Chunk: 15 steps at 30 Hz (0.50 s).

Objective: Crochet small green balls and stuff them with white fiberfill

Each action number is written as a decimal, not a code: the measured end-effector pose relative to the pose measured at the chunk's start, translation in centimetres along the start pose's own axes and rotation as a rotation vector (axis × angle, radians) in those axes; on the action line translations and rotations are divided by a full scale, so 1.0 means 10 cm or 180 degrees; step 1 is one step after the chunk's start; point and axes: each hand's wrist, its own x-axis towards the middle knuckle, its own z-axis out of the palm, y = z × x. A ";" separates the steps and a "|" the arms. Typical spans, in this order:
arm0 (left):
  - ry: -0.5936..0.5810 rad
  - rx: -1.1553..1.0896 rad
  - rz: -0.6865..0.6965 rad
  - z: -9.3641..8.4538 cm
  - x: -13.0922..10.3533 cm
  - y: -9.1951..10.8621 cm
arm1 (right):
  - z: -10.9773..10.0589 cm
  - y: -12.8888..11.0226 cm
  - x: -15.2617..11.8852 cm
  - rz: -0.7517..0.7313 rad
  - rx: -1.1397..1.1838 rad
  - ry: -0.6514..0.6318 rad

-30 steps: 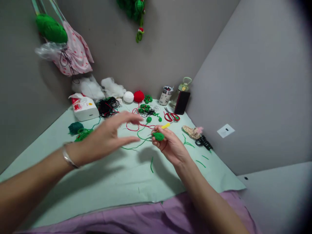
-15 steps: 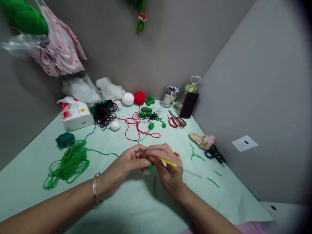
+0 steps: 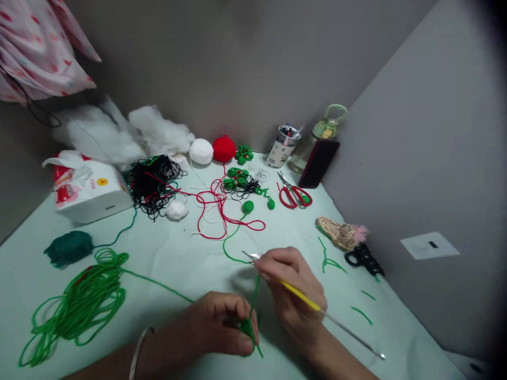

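My left hand [image 3: 222, 324], with a silver bangle at the wrist, pinches a small green crochet piece [image 3: 246, 328]; the fingers partly hide it. A taut green yarn strand runs up from this piece to my right hand [image 3: 295, 290], where the fingertips are closed on it. The same hand keeps a crochet hook [image 3: 301, 295] with a yellow grip, its metal shaft pointing down to the right. Pointed metal scissor blades [image 3: 253, 257] show just beyond the right fingertips; whether the hand touches them I cannot tell. Green yarn [image 3: 85, 298] lies in a loose heap left of my hands.
Red-handled scissors [image 3: 293, 195], a phone [image 3: 320, 163], a bottle [image 3: 307, 150] and a pen cup [image 3: 282, 148] stand or lie at the back right. Red [image 3: 224, 149] and white [image 3: 201, 152] yarn balls sit near the wall. A tissue box [image 3: 95, 195] is at left.
My hands have moved apart and lower in view. The right hand has drawn a green strand up from the crochet piece. The scissor blades now show; the whole view has shifted.
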 end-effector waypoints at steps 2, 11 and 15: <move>0.0001 -0.0051 -0.0074 0.00 0.00 -0.03 | -0.02 0.03 0.06 0.0239 -0.0021 0.0276; 0.1043 -0.0254 0.0042 -0.08 -0.08 0.25 | -0.33 0.11 0.35 0.1715 0.1734 0.0678; 0.1812 -0.0383 0.0798 -0.17 -0.17 0.53 | -0.47 0.05 0.32 0.1659 0.1495 -0.0571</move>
